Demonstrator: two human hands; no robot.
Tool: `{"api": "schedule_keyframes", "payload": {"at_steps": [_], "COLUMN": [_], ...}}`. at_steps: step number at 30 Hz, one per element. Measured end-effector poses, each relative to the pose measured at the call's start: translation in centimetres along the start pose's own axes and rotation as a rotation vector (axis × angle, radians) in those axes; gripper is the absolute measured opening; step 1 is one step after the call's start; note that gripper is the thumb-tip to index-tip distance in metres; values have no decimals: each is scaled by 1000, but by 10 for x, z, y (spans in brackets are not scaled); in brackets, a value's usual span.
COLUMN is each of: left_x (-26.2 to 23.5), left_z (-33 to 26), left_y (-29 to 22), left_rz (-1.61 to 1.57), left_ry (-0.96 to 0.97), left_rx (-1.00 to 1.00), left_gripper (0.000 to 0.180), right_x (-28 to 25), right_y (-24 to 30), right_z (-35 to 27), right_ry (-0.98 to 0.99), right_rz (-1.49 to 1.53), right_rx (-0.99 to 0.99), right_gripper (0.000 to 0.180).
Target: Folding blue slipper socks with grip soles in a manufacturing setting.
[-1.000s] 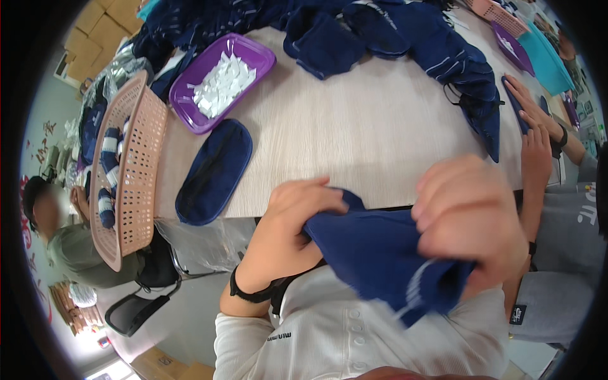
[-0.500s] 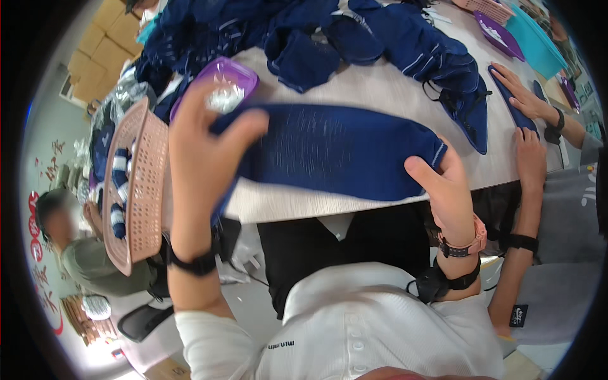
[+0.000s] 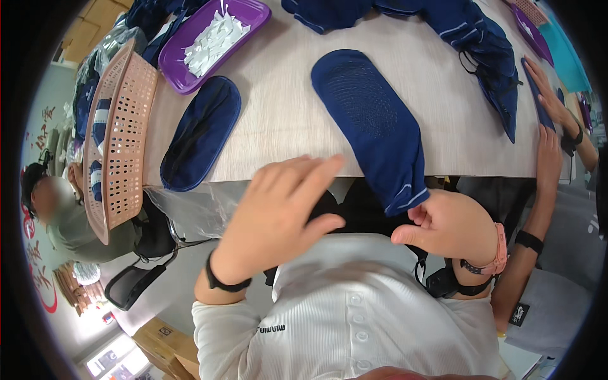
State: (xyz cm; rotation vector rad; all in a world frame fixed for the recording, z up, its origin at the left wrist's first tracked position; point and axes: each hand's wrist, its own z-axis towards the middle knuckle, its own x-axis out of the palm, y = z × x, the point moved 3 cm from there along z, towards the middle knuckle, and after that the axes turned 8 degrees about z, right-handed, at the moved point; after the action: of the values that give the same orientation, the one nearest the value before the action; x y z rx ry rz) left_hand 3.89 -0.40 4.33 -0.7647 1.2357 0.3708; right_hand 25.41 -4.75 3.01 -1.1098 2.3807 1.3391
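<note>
A navy sock (image 3: 367, 104) lies flat on the table, its dotted sole facing up. Its white-edged cuff hangs over the near table edge, toward me. At that cuff is my right hand (image 3: 453, 228), fingers loosely curled beside it and the thumb held apart; the fingertips are partly hidden. My left hand (image 3: 278, 215) hovers left of the cuff, before the table edge, open and holding nothing. Farther left lies a flat, rounded navy piece (image 3: 201, 134) with black cords or straps across it.
A purple tray (image 3: 180, 79) of small white pieces and a pink perforated basket (image 3: 130, 142) with rolled socks stand left. Navy textiles (image 3: 462, 25) are heaped at the back. A co-worker's hands (image 3: 548, 104) work at the right. Another person (image 3: 82, 221) sits left.
The sock, earlier stretched between both hands in the air, now rests on the table. My left hand has let go of it and drawn back toward me. The view has shifted.
</note>
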Motion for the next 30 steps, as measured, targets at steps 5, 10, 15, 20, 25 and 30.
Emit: {"api": "schedule_keyframes", "payload": {"at_steps": [5, 10, 15, 20, 25, 30], "left_x": [41, 71, 110, 114, 89, 66], "left_z": [12, 21, 21, 17, 8, -17], "left_y": [-27, -31, -15, -14, -8, 22], "left_rz": [-58, 41, 424, 371, -119, -108], "left_ry": [-215, -175, -476, -676, -569, -523], "left_rx": [146, 163, 238, 227, 208, 165], "left_gripper": [68, 61, 48, 38, 36, 29], "right_x": [-21, -35, -50, -65, -79, -59], "right_y": [6, 2, 19, 29, 34, 39], "right_z": [-30, -33, 7, 61, 84, 110], "right_ry": [-359, -647, -804, -828, -837, -722], "right_rz": [92, 113, 48, 121, 39, -196], "right_rx": [-3, -14, -306, -399, -372, -396], "right_gripper": [37, 25, 29, 25, 28, 34]}}
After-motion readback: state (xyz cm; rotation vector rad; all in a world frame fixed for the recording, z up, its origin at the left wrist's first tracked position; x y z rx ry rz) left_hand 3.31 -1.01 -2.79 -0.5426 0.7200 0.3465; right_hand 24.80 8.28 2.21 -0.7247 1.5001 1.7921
